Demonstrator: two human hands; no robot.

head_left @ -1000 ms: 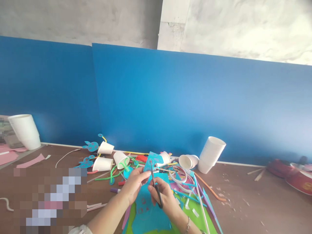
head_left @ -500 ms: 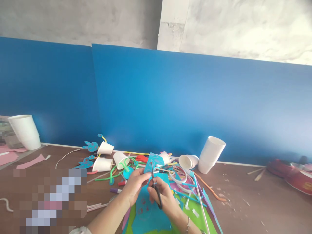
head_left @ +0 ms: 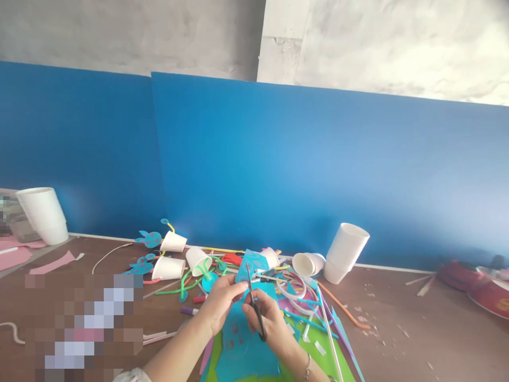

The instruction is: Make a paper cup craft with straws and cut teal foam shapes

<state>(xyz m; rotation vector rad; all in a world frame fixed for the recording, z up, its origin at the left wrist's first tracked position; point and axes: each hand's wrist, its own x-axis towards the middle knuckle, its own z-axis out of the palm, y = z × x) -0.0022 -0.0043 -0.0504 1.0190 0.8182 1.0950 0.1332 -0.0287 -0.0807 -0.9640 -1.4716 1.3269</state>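
Note:
Between the fingers of my left hand (head_left: 226,297) is a piece of blue paper (head_left: 254,262) with drawn marks on it. My right hand (head_left: 267,317) is closed round the black handles of a pair of scissors (head_left: 257,314). The scissor blades point up and away, lying against the paper just right of my left fingertips. Below both hands lies a larger blue sheet (head_left: 248,354) with reddish drawings, on top of green paper (head_left: 318,366). Whether the blades are cutting at this instant is too small to see.
Paper cups (head_left: 169,268) with blue rabbit-like cut-outs lie at the left. A stack of white cups (head_left: 345,253) leans near the blue partition (head_left: 318,170); another cup stack (head_left: 43,215) stands far left. Straws, an orange stick (head_left: 344,307) and paper scraps spread around. A red bowl (head_left: 491,292) sits right.
The view has shifted very slightly. Both hands keep nearly the same pose, with the paper and the scissors still in them.

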